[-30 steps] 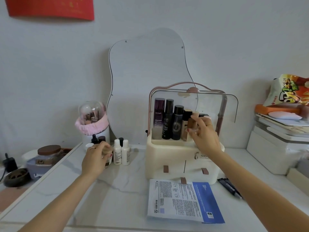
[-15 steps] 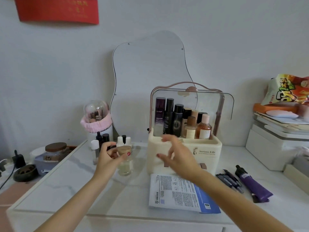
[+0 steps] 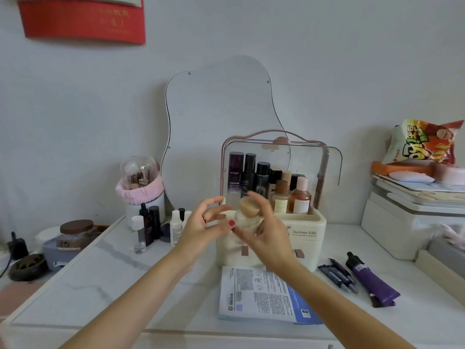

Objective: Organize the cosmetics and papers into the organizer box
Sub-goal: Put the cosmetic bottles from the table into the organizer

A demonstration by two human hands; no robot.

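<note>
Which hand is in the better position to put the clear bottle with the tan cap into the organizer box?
Probably the right hand: it grips the bottle just before the organizer box, while the left hand is opening.

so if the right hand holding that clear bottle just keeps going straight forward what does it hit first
Probably the cream organizer box, near its front rim, just beyond the right hand and clear tan-capped bottle; depth is hard to judge.

A wavy mirror [image 3: 221,117] leans on the wall, a snack bag [image 3: 425,142] tops the right-hand stack, and a red poster [image 3: 83,21] hangs high left.
</note>
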